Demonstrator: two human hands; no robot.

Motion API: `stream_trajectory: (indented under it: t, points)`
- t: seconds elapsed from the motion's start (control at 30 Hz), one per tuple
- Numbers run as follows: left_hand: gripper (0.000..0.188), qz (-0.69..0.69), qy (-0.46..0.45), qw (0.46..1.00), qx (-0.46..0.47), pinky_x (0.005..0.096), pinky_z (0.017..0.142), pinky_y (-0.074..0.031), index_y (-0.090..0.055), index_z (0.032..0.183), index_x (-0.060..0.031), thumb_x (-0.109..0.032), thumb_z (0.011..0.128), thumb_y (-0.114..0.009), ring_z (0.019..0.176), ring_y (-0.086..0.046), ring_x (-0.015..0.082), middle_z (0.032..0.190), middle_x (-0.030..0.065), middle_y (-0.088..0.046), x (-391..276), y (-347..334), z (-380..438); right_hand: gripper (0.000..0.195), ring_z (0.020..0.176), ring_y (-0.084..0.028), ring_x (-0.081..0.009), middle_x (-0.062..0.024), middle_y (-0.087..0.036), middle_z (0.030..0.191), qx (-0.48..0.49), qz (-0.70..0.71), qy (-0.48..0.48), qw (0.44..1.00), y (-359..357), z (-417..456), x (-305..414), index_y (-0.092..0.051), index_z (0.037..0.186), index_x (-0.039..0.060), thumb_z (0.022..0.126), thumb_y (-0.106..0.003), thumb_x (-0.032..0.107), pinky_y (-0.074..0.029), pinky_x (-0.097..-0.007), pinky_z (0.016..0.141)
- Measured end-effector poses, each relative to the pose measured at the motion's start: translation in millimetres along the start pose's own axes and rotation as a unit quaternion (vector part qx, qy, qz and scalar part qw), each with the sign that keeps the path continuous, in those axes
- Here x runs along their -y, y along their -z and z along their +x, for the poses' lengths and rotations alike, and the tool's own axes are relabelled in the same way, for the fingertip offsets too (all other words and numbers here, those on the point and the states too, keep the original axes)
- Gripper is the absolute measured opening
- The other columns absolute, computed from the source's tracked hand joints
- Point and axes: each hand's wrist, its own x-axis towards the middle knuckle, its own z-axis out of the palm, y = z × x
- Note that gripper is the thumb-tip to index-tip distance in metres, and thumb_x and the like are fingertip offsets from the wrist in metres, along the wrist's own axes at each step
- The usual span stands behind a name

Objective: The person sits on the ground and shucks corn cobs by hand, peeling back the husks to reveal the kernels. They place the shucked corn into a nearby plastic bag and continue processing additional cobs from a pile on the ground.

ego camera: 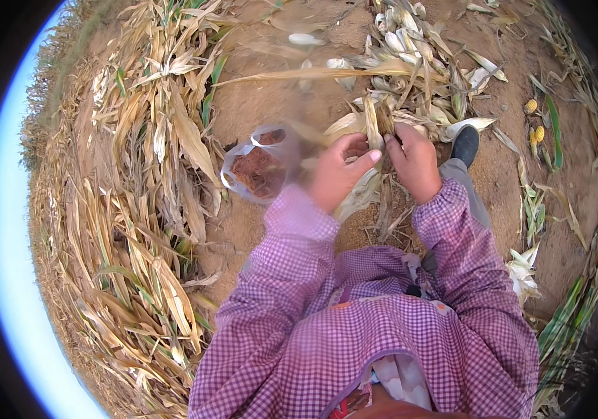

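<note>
Both of my hands are on a narrow, dry corn husk piece (372,123) in front of me, which points away from my body. My left hand (345,167) pinches its lower end with the thumb along the near side. My right hand (413,161) grips beside it, thumb and fingers meeting at a brown, withered strip (384,118). Whether an ear of corn sits inside is not visible. Left of my hands, a thin plastic bag (234,156) stands on the soil, holding reddish-brown fibres (257,172) that look like corn silk.
A heap of ears in pale husks (401,42) lies beyond my hands. Dry corn stalks (136,272) cover the left side. Bare yellow cobs (530,107) lie on the soil at right, past my dark shoe (465,146). A long dry leaf (330,73) crosses the ground ahead.
</note>
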Motion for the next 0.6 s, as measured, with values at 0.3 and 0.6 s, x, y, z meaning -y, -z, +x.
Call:
stream_trajectory:
  t: [0.3, 0.6]
  points:
    - [0.028, 0.141, -0.053, 0.983, -0.104, 0.0221, 0.073, -0.049, -0.063, 0.106, 0.0039, -0.021, 0.093, -0.063, 0.08, -0.059, 0.0069, 0.092, 0.0022, -0.066, -4.9, -2.4, -3.4, 0.013, 0.077, -0.057, -0.0433, -0.024, -0.057, 0.081, 0.039, -0.012, -0.014, 0.999, -11.8, -4.4, -0.3, -0.053, 0.087, -0.0007, 0.083, -0.059, 0.01, -0.046, -0.0465, 0.067]
    - [0.022, -0.14, -0.024, 0.972, -0.189, 0.035, 0.083, -0.053, -0.059, 0.107, -0.0005, -0.021, 0.098, -0.053, 0.094, -0.063, 0.0183, 0.102, 0.0079, -0.065, -36.8, 30.0, -8.7, 0.021, 0.089, -0.062, -0.0425, -0.0273, -0.063, 0.088, 0.139, -0.241, -0.19, 0.942, 12.3, 11.1, -98.9, -0.058, 0.093, -0.0016, 0.083, -0.054, 0.017, -0.048, -0.0483, 0.079]
